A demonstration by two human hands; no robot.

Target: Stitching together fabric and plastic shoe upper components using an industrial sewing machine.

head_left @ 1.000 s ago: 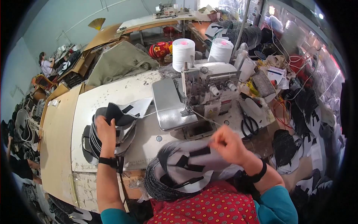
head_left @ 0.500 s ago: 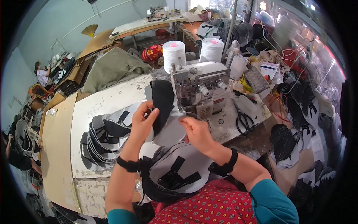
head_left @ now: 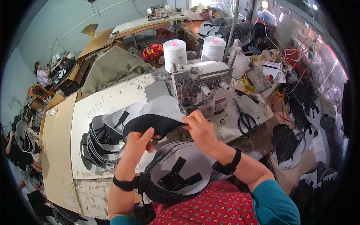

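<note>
A curved fabric piece, grey with a broad black band, lies stretched across the table in front of an overlock sewing machine. My left hand pinches its lower black edge between thumb and fingers. At the other end, close to the machine's front, my right hand pinches the corner of the same piece. A stack of similar grey-and-black pieces rests on my lap, below both hands. To the left, more sewn pieces are heaped on the white table, partly overlapped by the held piece.
Black scissors lie right of the machine. Two white thread cones stand behind it. Cluttered cloth, paper and cables fill the right side, with more piled pieces at lower right. A person sits at the far left.
My left hand has moved down and left, swinging the black band from upright beside the machine to lying across the table. My right hand has shifted slightly, still gripping the corner.
</note>
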